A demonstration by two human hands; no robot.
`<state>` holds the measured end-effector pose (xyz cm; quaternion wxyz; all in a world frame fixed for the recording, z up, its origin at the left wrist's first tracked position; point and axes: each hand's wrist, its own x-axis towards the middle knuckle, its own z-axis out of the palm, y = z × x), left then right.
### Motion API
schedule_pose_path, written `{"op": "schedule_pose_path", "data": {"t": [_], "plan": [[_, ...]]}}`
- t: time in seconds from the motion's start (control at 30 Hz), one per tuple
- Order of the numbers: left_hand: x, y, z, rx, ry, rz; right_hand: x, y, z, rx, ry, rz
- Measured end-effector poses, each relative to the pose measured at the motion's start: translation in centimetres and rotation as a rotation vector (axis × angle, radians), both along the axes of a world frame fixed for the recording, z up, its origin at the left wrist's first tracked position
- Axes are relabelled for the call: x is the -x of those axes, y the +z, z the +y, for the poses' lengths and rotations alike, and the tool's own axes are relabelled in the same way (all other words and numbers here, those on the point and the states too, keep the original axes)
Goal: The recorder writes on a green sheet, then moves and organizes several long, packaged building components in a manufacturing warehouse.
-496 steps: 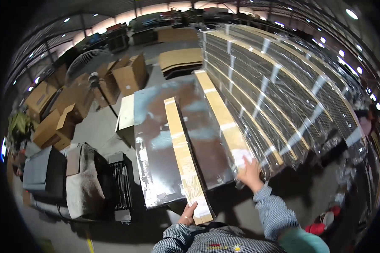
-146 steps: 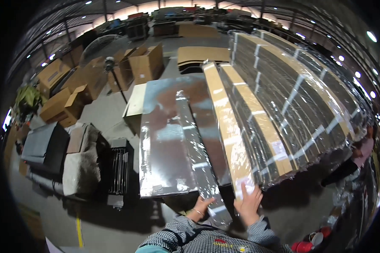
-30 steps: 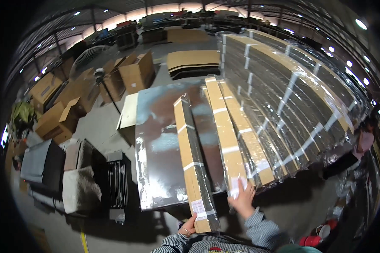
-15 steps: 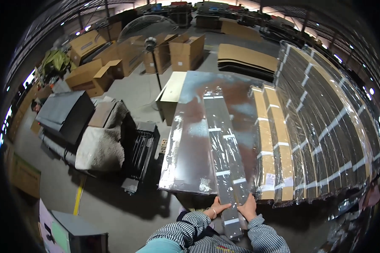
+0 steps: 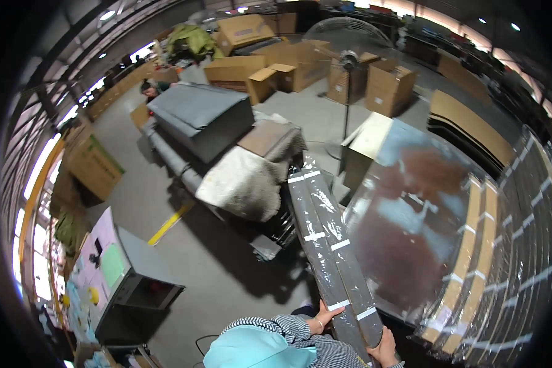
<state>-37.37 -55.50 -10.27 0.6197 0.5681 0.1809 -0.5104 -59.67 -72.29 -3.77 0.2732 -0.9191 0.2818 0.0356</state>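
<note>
I had both grips closed on the pair of film-wrapped grey strips [image 5: 328, 251] near their close end: left hand [image 5: 329, 317] on the left edge, right hand [image 5: 384, 348] on the right, nearer that end. Long axis ran forward-left from the body. Strips lay along the left edge of the desk [image 5: 398, 257], contact unclear; far end beside the draped cloth [image 5: 245, 187]. Room lay left, over the floor [image 5: 196, 264].

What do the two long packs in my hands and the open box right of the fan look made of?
The long packs: clear, glossy plastic film, shown by wrinkled glints, around something dark grey, perhaps board. The open box: apparently brown cardboard, matte, with thin top flaps.
</note>
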Motion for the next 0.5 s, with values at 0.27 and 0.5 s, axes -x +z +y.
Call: {"op": "schedule_pose_path", "data": {"t": [0.27, 0.5], "plan": [[-11.5, -0.8, 2.0, 0.109, 0.609, -0.240, -17.7, 6.8, -0.6, 0.043, 0.303, -0.249], [-17.9, -3.2, 3.6, 0.218, 0.693, -0.192, -24.1, 10.8, 2.0, 0.132, 0.396, -0.188]]}}
